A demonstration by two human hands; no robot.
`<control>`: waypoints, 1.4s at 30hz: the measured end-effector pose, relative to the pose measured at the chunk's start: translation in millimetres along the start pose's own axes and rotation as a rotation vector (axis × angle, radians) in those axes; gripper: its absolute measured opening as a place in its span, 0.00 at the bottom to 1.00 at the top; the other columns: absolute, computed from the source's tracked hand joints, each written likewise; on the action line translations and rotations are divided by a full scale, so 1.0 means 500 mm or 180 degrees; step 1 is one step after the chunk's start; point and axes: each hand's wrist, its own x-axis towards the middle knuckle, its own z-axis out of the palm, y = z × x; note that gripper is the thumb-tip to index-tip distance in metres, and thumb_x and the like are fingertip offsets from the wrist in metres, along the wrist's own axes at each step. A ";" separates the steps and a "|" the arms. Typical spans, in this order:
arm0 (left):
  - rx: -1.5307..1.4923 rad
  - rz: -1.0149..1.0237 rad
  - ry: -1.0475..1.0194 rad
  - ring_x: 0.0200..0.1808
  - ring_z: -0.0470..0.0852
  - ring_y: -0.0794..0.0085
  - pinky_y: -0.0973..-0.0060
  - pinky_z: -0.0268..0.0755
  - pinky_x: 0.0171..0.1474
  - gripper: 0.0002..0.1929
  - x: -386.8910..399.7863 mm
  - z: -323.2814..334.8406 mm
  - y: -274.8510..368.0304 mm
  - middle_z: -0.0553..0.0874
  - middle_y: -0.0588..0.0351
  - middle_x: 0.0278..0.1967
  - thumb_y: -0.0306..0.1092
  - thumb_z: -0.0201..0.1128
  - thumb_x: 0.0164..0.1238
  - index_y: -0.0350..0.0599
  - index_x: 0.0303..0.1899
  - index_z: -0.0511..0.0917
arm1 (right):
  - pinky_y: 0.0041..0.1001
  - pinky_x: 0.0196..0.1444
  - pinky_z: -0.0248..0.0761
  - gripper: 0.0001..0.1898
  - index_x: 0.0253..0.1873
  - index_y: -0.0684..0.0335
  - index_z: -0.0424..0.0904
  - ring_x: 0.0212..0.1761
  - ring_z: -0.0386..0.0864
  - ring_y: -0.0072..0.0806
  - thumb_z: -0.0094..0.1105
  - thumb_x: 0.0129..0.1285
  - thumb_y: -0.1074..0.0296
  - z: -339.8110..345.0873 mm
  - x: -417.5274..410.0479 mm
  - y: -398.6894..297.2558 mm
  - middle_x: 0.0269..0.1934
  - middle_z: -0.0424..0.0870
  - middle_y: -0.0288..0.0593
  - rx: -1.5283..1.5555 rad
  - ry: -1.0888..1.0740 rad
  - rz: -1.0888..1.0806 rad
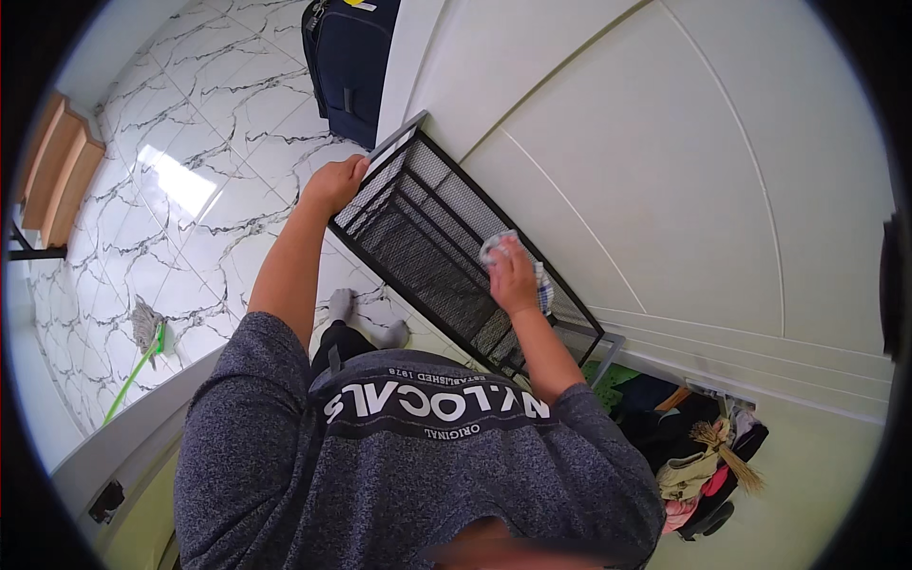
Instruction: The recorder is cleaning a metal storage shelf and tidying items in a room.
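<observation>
A tall rack of black metal mesh with a grey frame (427,246) stands tilted across the view in front of me. My left hand (336,185) is closed around the rim at its upper left end. Bunched in my right hand (514,283) is a white checked cloth (545,288), pressed against the mesh on the far long side. Part of the cloth hangs below the fingers. The palm side of both hands is hidden.
A white panelled door (641,178) is beside the rack. A dark suitcase (353,71) stands beyond it. A mop (148,328) with a green handle lies at left, near wooden steps or shelves (71,171). Piled clothes (684,463) and a straw brush (727,452) are at lower right.
</observation>
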 end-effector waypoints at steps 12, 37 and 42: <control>0.0091 -0.0008 0.0064 0.41 0.79 0.46 0.54 0.69 0.45 0.21 -0.003 0.000 0.006 0.82 0.40 0.35 0.51 0.38 0.72 0.50 0.48 0.75 | 0.40 0.56 0.68 0.09 0.42 0.58 0.75 0.54 0.73 0.48 0.54 0.56 0.72 0.007 -0.037 -0.065 0.51 0.74 0.50 0.0819 -0.0502 -0.1151; 0.0234 0.0258 0.0358 0.37 0.79 0.43 0.52 0.68 0.41 0.18 -0.005 0.011 -0.007 0.81 0.38 0.30 0.47 0.41 0.71 0.47 0.43 0.76 | 0.42 0.57 0.66 0.09 0.42 0.62 0.74 0.54 0.71 0.50 0.55 0.55 0.72 0.037 0.019 -0.074 0.50 0.74 0.53 -0.0092 0.0223 0.0058; 0.0280 0.0312 0.0479 0.34 0.79 0.44 0.52 0.69 0.39 0.17 -0.008 0.015 -0.016 0.81 0.39 0.28 0.45 0.43 0.70 0.46 0.42 0.76 | 0.40 0.55 0.68 0.06 0.38 0.60 0.75 0.51 0.75 0.46 0.56 0.55 0.71 0.021 0.008 -0.142 0.47 0.76 0.50 0.0673 -0.0361 -0.1156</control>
